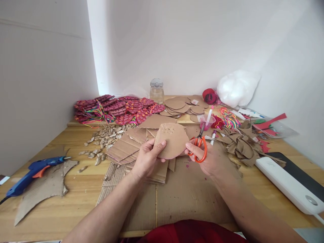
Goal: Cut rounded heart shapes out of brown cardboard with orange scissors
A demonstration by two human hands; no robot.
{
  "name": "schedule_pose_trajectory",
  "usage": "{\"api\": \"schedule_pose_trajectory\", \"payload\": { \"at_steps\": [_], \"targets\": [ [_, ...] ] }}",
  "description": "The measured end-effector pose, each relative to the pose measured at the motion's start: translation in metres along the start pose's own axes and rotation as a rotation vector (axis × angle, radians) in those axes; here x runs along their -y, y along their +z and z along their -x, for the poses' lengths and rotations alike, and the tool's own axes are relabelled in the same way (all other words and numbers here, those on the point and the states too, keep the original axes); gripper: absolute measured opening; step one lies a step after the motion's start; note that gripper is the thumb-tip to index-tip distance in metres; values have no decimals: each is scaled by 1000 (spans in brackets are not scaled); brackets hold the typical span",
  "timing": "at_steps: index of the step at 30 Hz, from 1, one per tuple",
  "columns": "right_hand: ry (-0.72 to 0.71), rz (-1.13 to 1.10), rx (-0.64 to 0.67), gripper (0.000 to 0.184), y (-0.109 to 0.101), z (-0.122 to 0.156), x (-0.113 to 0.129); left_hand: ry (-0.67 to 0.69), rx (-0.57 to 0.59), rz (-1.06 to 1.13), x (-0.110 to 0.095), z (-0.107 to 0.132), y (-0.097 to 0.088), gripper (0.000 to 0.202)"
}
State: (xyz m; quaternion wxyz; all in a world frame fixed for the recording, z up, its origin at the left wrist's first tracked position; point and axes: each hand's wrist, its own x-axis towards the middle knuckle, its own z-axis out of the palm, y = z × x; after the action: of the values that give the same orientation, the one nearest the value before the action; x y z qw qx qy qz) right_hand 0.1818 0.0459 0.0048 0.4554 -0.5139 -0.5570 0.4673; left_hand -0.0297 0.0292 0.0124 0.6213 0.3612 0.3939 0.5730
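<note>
My left hand (149,155) grips a partly rounded piece of cardboard (173,140) by its left edge, thumb on top. Small dents mark the upper part of that piece. Orange-handled scissors (199,143) rest in my right hand (202,157), their blades pointing up and away. The thumb of this hand also touches the right edge of the cardboard piece. Under both hands lie several cut cardboard sheets (124,146) stacked on a large flat cardboard (187,199).
At left, a blue glue gun (35,172) lies on a cardboard scrap (45,192). Behind are shells (108,135), patterned red pieces (121,108), a lidded jar (157,91) and cardboard discs (177,104). Rightward sit a pink cup (207,122), cardboard offcuts (240,141) and a white device (286,185).
</note>
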Motion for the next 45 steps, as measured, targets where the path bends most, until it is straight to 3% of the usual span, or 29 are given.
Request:
{"api": "schedule_pose_trajectory", "payload": {
  "at_steps": [5, 8, 13, 20, 24, 31, 45],
  "targets": [
    [23, -258, 34, 34, 16, 4, 0, 70, 31, 234, 6, 3, 4, 38],
    [46, -354, 103, 34, 21, 8, 1, 48, 48, 188, 11, 6, 9, 36],
    [38, -149, 209, 38, 19, 15, 6, 4, -121, 25, 14, 9, 13, 39],
    [34, 71, 254, 45, 21, 20, 6, 97, -232, 146, 5, 9, 19, 40],
    [25, 41, 302, 39, 23, 23, 3, 120, -257, 150, 5, 8, 19, 38],
    [13, -174, 430, 47, 27, 26, 11, 139, -269, 159, 9, 8, 18, 39],
    [5, -14, 383, 52, 27, 29, 8, 94, -284, 174, 12, 13, 29, 38]
  ]
}}
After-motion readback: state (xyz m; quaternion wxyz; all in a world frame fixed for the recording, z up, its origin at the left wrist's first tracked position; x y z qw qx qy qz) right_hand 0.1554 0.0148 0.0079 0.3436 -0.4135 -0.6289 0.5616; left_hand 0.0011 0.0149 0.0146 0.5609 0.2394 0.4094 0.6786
